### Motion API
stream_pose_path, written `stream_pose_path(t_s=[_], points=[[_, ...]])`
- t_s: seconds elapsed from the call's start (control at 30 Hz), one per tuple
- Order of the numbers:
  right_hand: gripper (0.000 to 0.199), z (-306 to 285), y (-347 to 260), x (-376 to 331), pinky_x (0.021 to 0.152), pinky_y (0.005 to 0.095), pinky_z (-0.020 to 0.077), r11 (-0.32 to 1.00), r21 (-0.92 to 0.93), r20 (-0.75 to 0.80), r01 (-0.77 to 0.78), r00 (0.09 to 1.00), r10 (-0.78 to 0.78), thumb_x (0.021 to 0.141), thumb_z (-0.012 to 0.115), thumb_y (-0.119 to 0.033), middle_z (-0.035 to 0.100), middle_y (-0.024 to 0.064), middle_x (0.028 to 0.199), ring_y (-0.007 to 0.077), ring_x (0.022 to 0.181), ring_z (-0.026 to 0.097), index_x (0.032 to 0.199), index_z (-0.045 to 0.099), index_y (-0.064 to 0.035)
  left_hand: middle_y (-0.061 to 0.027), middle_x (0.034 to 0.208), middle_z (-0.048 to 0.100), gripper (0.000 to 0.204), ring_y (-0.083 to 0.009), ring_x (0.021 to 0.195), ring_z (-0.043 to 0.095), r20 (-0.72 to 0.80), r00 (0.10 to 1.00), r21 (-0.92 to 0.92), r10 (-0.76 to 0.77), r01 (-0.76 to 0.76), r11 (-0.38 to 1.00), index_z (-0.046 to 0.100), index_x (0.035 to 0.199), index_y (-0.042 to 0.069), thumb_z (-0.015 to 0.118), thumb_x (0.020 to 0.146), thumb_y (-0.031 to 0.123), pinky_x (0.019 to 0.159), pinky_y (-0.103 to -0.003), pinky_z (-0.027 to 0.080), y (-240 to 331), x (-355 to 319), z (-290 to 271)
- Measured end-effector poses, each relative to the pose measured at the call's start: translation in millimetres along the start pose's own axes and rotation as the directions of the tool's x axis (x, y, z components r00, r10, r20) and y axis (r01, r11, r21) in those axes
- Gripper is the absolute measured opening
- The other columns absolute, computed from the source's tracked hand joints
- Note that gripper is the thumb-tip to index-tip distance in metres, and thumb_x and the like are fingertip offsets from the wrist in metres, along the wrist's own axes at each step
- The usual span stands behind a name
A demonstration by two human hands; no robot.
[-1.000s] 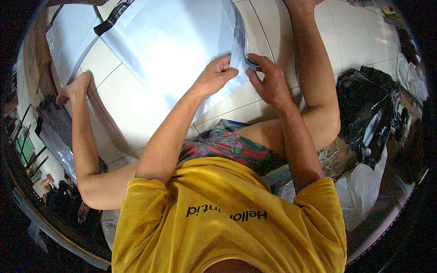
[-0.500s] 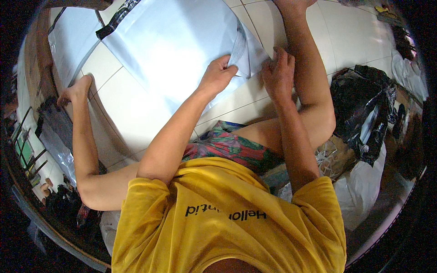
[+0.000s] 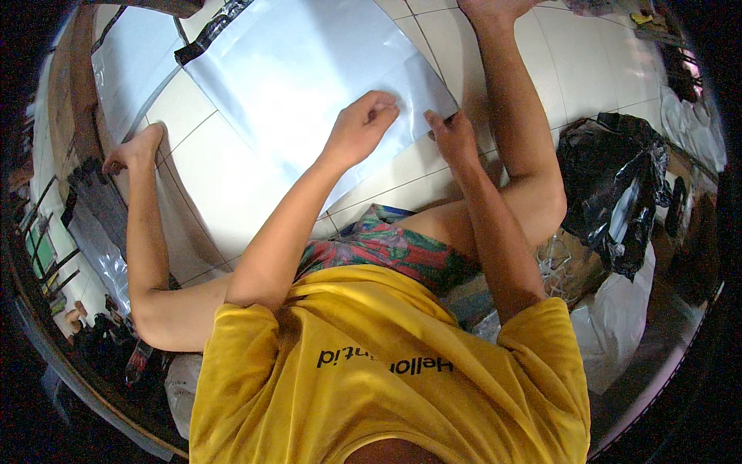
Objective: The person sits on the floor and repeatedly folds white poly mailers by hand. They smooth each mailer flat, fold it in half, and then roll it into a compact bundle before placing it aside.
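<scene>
A large, glossy white-blue plastic sheet (image 3: 309,85) lies on the tiled floor between my legs, with a black strip of tape (image 3: 197,48) along its far left corner. Over the sheet's near right part hovers my left hand (image 3: 360,130), its fingers curled in toward the thumb; whatever they may pinch is hidden. At the sheet's right corner, my right hand (image 3: 454,139) has thumb and fingers closed on the edge. That edge now lies flat, without a fold showing.
A second pale plastic sheet (image 3: 135,66) lies at the far left beside a wooden beam (image 3: 73,93). On the right are a crumpled black plastic bag (image 3: 614,170) and a white bag (image 3: 618,317). My bare legs flank the sheet on both sides.
The grey folded flap that my left hand held has gone from view, and the sheet's right side lies smooth. My right hand has shifted left onto the sheet's edge.
</scene>
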State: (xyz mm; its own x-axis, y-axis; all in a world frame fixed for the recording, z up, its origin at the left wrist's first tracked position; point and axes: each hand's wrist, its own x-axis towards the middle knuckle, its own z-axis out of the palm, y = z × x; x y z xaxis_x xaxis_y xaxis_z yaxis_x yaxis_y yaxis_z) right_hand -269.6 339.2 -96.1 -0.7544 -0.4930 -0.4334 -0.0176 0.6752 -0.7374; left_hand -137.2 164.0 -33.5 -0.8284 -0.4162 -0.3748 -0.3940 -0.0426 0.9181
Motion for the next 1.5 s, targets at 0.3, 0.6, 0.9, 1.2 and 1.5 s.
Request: stream_pose_path(t_s=[0.3, 0.6, 0.9, 1.2, 1.5], points=[[0.044, 12, -8, -7, 0.081, 0.0376, 0.0591, 0.835, 0.502, 0.038, -0.225, 0.970, 0.238, 0.097, 0.060, -0.012, 0.061, 0.0131, 0.124, 0.0248, 0.102, 0.066, 0.139, 0.045, -0.0048, -0.0200, 0.118, 0.061, 0.040, -0.0363, 0.112, 0.055, -0.421, 0.854, 0.646, 0.306, 0.045, 0.762, 0.063, 0.123, 0.001, 0.067, 0.089, 0.023, 0.100, -0.046, 0.043, -63, -75, -75], [0.040, 32, -41, -30, 0.075, 0.0382, 0.0581, 0.719, 0.622, -0.056, -0.310, 0.898, 0.436, 0.094, 0.061, -0.009, 0.063, 0.0087, 0.117, 0.0222, 0.093, 0.066, 0.132, 0.051, -0.0096, -0.0243, 0.127, 0.057, 0.045, -0.0404, 0.119, 0.052, -0.473, 0.704, 0.793, 0.530, 0.078, 0.604, 0.062, 0.123, -0.001, 0.067, 0.087, 0.026, 0.103, -0.049, 0.041, -60, -5, -213], [0.026, 64, -21, -53, 0.069, 0.0398, 0.0481, 0.742, 0.585, -0.163, -0.328, 0.849, 0.503, 0.091, 0.067, -0.014, 0.064, 0.0103, 0.095, 0.0210, 0.078, 0.057, 0.107, 0.060, 0.0048, -0.0254, 0.127, 0.057, 0.048, -0.0425, 0.119, 0.055, -0.185, 0.886, 0.919, 0.426, 0.002, 0.395, 0.055, 0.125, -0.003, 0.064, 0.088, 0.026, 0.101, -0.050, 0.048, -21, 133, -308], [0.031, 52, -43, -61, 0.076, 0.0361, 0.0494, 0.756, 0.486, -0.100, -0.438, 0.832, 0.546, 0.093, 0.064, -0.011, 0.066, 0.0120, 0.101, 0.0220, 0.087, 0.060, 0.119, 0.058, 0.0056, -0.0272, 0.126, 0.058, 0.073, -0.0425, 0.113, 0.060, -0.156, 0.987, 0.933, 0.021, 0.141, 0.330, 0.057, 0.127, -0.002, 0.074, 0.075, 0.046, 0.099, -0.047, 0.050, 0, 178, -303], [0.039, 72, -24, -53, 0.086, 0.0375, 0.0505, 0.604, 0.746, -0.183, -0.281, 0.786, 0.591, 0.094, 0.062, -0.011, 0.062, 0.0135, 0.115, 0.0239, 0.103, 0.060, 0.130, 0.053, -0.0007, -0.0268, 0.109, 0.070, 0.058, -0.0386, 0.103, 0.067, -0.075, 0.993, 0.735, -0.095, 0.120, 0.668, 0.063, 0.117, -0.003, 0.063, 0.079, 0.041, 0.094, -0.044, 0.050, -8, 204, -325]])
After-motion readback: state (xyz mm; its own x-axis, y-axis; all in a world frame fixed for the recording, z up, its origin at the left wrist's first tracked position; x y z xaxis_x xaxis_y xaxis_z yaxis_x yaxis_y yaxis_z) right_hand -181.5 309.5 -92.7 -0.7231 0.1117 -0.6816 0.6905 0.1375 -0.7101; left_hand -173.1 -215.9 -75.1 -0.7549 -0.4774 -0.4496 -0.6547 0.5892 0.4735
